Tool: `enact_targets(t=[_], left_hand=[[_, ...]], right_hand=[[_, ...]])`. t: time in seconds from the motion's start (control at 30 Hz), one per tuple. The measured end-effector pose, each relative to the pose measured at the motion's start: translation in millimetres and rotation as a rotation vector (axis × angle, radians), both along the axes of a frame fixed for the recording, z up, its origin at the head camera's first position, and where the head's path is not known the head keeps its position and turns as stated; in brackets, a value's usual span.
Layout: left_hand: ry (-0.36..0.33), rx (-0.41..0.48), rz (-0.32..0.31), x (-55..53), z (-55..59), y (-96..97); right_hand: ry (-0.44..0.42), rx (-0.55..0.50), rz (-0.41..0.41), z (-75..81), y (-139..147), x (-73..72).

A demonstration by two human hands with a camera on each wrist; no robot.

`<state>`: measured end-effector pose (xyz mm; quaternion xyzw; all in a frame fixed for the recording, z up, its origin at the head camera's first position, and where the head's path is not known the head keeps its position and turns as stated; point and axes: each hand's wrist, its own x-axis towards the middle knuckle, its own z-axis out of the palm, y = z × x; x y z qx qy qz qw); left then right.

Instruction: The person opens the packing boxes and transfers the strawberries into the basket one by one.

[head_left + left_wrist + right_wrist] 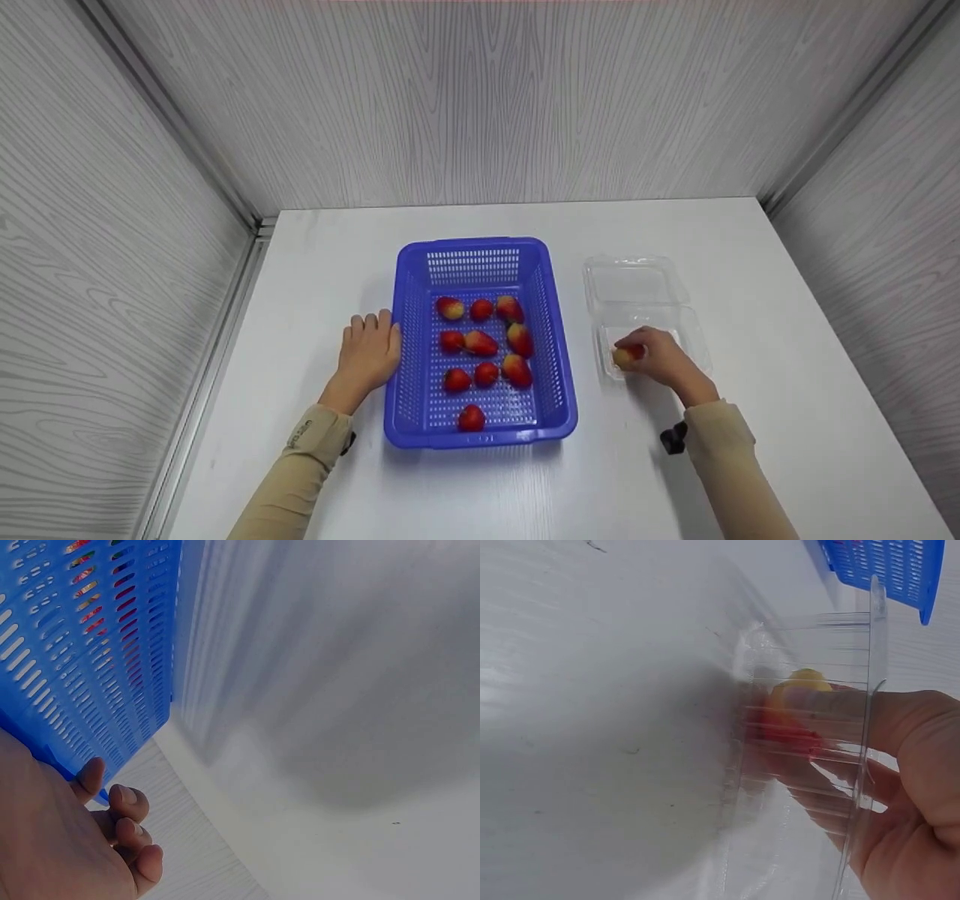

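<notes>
My right hand pinches a red and yellow strawberry between thumb and fingers, down inside the clear plastic clamshell box. In the right wrist view, the held strawberry shows through the box's clear wall, low near the bottom. My left hand rests at the left rim of a blue perforated basket, its fingers loosely bent outside the wall in the left wrist view. On the basket floor lie several strawberries, some all red, others red with yellow ends.
The clamshell's lid lies folded back, away from me. Both containers stand on a white table, the clamshell to the right of the basket. Pale wood-grain panels rise at the back and on both sides.
</notes>
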<state>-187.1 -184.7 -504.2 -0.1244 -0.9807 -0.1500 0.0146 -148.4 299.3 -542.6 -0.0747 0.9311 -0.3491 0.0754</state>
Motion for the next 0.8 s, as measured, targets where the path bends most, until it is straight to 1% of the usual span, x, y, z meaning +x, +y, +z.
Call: enact_targets(t=[0.1, 0.2, 0.37, 0.47, 0.63, 0.8], left_hand=[[0.012, 0.003, -0.001, 0.0, 0.4, 0.3], [0.029, -0.009, -0.001, 0.3, 0.6, 0.7], [0.029, -0.045, 0.000, 1.9, 1.3, 1.5], [0.025, -0.059, 0.005, 2.7, 1.4, 1.8], [0.035, -0.060, 0.007, 2.2, 2.2, 2.1], [0.051, -0.060, 0.002, 1.8, 2.7, 2.0]], right_hand=[[0.026, -0.005, -0.015, -0.7, 0.9, 0.1], [0.031, -0.002, -0.035, -0.9, 1.9, 0.4], [-0.038, 0.020, -0.123, -0.4, 2.9, 2.4], [-0.048, 0.029, -0.156, 1.0, 3.4, 3.3], [-0.033, 0.031, -0.194, 6.0, 3.9, 4.2], [0.020, 0.026, -0.219, 15.4, 3.1, 4.5]])
